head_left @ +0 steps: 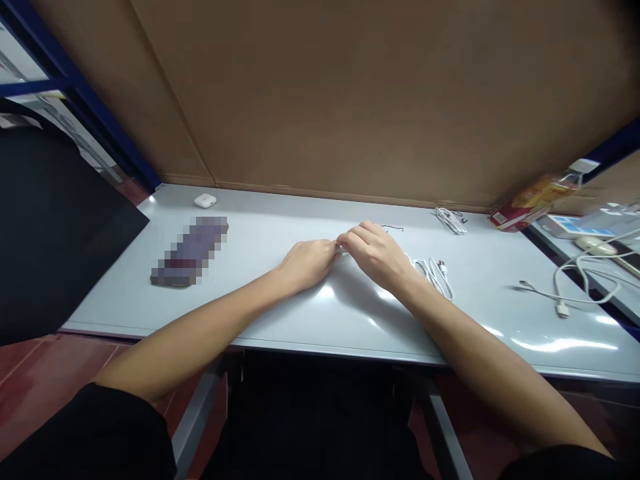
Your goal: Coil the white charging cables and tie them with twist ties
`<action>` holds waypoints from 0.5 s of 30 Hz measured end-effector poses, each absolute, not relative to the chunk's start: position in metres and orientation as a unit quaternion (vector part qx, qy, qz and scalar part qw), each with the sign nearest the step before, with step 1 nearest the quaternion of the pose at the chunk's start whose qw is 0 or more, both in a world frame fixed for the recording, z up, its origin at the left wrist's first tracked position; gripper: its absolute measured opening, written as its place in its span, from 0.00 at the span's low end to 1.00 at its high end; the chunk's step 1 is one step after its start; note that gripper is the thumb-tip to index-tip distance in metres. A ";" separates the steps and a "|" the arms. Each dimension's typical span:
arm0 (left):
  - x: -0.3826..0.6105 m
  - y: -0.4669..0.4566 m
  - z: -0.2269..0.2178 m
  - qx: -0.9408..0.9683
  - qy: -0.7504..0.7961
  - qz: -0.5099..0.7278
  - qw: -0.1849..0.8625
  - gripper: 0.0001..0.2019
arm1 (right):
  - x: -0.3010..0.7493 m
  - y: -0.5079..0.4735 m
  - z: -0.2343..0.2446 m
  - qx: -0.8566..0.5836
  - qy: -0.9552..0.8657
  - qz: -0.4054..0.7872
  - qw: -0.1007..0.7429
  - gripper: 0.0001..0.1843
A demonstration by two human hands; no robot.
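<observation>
My left hand (311, 262) and my right hand (376, 250) meet above the middle of the table, fingertips pinched together. Between them shows a small bit of thin white cable (343, 250), mostly covered by the fingers. Just right of my right hand, a looped white cable (436, 275) with a plug end lies on the table, partly hidden by my wrist. Whether it joins the bit in my fingers cannot be seen. Behind my right hand lies a thin black wire or tie (394, 228).
On the grey table (280, 327) are a white earbud case (205, 201), a pixelated dark flat object (193, 253) and a bundled white cable (451, 220). A drink bottle (543, 197) leans at the right, near a loose white cable (563, 297). A cardboard panel (320, 100) stands behind.
</observation>
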State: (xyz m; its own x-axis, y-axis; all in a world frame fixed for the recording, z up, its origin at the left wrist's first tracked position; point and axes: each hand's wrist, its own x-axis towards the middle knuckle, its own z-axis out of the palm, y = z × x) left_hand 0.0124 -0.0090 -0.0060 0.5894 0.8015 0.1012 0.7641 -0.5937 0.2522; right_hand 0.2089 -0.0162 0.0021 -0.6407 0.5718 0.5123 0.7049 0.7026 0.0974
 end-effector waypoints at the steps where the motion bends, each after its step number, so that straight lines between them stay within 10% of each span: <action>1: 0.012 -0.009 -0.006 0.885 0.443 0.100 0.102 0.18 | 0.209 -0.017 0.002 -0.357 -0.892 -0.124 0.248 0.16; 8: 0.008 -0.001 -0.008 0.872 0.426 0.171 0.169 0.17 | 0.207 -0.023 0.008 -0.425 -0.828 0.079 0.356 0.03; 15: 0.009 0.001 -0.005 0.838 0.395 0.299 0.229 0.13 | 0.197 -0.028 0.009 -0.556 -0.686 0.281 0.376 0.25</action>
